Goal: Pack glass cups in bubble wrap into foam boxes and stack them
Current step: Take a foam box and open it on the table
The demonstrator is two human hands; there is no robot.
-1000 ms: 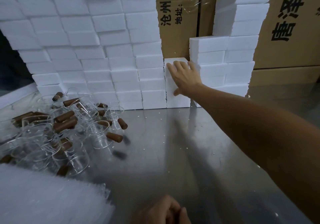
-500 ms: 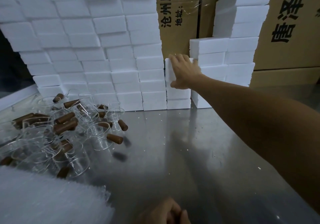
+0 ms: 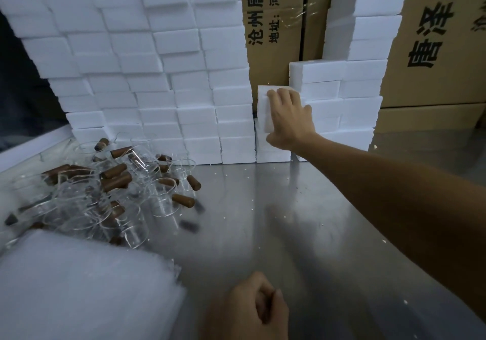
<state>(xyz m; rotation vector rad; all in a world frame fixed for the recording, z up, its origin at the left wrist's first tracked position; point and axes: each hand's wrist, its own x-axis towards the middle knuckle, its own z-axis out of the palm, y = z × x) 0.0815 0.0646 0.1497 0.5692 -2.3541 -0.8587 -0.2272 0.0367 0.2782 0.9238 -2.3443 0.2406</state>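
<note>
My right hand [image 3: 289,118] reaches to the back of the table and grips the top white foam box [image 3: 263,103] of a short stack, fingers spread over its front, thumb under it. The box leans out from the stack. My left hand [image 3: 249,310] lies curled in a fist at the near edge, with nothing visible in it. A pile of clear glass cups with brown wooden handles [image 3: 163,200] lies at the left. A stack of white bubble wrap [image 3: 79,287] sits at the near left.
A tall wall of foam boxes [image 3: 157,76] fills the back left, and a lower stepped stack [image 3: 355,89] stands at the back right. Printed cardboard cartons [image 3: 434,50] stand behind them. The steel table [image 3: 289,221] is dotted with foam crumbs.
My right hand slid from the box's front up to its top edge, then took hold; the top box now leans out of the short stack. My left hand stayed put.
</note>
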